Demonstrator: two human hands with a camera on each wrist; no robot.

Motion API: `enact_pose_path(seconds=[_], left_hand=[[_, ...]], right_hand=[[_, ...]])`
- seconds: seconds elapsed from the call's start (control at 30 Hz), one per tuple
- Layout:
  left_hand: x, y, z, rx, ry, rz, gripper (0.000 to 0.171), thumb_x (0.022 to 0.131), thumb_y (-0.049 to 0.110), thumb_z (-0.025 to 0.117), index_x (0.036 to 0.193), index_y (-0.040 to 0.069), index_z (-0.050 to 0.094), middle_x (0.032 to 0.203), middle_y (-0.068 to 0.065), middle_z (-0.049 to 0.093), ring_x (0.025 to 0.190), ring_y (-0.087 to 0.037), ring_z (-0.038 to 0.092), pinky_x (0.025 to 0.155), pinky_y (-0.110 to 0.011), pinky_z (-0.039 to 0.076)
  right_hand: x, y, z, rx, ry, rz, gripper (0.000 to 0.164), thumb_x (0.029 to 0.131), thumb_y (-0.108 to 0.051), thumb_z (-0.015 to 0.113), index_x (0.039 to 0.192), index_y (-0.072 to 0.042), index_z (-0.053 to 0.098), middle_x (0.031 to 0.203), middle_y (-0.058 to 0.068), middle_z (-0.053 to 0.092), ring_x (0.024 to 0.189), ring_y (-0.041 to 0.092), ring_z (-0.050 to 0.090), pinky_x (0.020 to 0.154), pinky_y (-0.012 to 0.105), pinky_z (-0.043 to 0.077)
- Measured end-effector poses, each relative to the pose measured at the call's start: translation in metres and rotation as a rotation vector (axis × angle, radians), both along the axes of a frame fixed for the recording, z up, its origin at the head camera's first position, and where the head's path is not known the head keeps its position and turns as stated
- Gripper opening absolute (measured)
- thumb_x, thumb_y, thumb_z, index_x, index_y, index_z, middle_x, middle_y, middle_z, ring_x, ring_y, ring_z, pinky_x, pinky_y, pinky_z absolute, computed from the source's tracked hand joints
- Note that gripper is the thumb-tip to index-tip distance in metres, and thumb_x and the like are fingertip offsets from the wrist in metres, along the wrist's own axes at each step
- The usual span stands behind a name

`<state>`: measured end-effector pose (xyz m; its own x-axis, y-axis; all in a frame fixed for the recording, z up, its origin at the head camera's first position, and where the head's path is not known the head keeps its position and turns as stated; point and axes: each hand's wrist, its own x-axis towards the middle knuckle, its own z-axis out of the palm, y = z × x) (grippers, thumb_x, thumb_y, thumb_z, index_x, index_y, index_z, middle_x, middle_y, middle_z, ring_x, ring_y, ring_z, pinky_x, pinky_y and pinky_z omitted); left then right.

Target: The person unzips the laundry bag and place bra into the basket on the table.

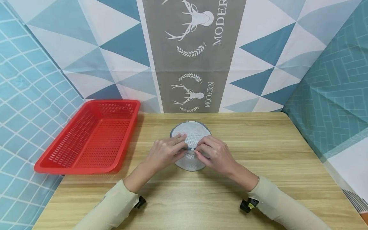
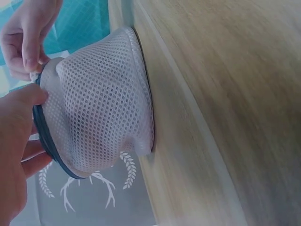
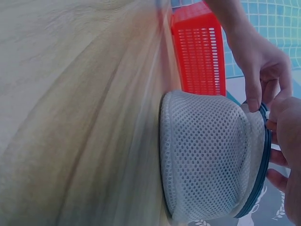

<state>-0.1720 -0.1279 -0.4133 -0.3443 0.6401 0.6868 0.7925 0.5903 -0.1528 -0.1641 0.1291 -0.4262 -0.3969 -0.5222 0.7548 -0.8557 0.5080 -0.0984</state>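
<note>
A round white mesh laundry bag [image 1: 196, 136] with dark blue-grey trim stands upright on the table. Around its top runs a dark zipper [image 2: 44, 134], clear in the left wrist view. My left hand [image 1: 166, 150] pinches the near rim, thumb on the mesh side and fingers over the top. From the other side my right hand [image 1: 217, 154] pinches at the small white zipper pull [image 1: 192, 149], the two hands' fingertips close together. Both wrist views show the bag's tall mesh side [image 3: 207, 155], with its base on the wood.
A red perforated plastic basket [image 1: 126, 140] sits at the left of the wooden table [image 1: 258, 143]. Patterned wall coverings [image 1: 195, 64] rise behind the table's back edge and on both sides. A black wrist camera [image 1: 248, 205] is strapped under the right sleeve.
</note>
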Motion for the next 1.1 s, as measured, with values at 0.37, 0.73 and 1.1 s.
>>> enact_pose_path(seconds=[0.37,0.73,1.1], left_hand=[[-0.0006,0.0008,-0.0001,-0.028,-0.063,-0.011,0.028,0.081,0.014,0.097,0.086,0.013,0.070,0.123,-0.016,0.087,0.105,-0.031,0.088,0.045,-0.027,0.051],[-0.0001,-0.0001,-0.0011,-0.014,-0.067,-0.028,0.029,0.079,0.009,0.093,0.077,0.011,0.064,0.123,-0.019,0.086,0.106,-0.034,0.088,0.048,-0.027,0.055],[-0.0008,-0.0038,-0.0035,0.006,-0.090,-0.031,0.029,0.078,0.005,0.088,0.074,0.010,0.059,0.125,-0.019,0.085,0.109,-0.033,0.088,0.049,-0.025,0.052]], right_hand=[[0.0005,-0.0022,-0.0039,-0.006,0.010,0.010,0.012,0.084,-0.006,0.091,0.086,-0.012,0.080,0.092,-0.001,0.076,0.082,0.013,0.068,0.069,0.028,0.057],[0.0010,-0.0028,-0.0043,-0.004,0.006,0.009,0.013,0.084,-0.007,0.092,0.085,-0.011,0.080,0.093,-0.001,0.076,0.082,0.014,0.068,0.070,0.028,0.057],[0.0019,0.0011,-0.0040,-0.002,0.002,0.010,0.009,0.088,-0.009,0.088,0.088,-0.012,0.080,0.095,-0.001,0.077,0.087,0.015,0.070,0.073,0.031,0.060]])
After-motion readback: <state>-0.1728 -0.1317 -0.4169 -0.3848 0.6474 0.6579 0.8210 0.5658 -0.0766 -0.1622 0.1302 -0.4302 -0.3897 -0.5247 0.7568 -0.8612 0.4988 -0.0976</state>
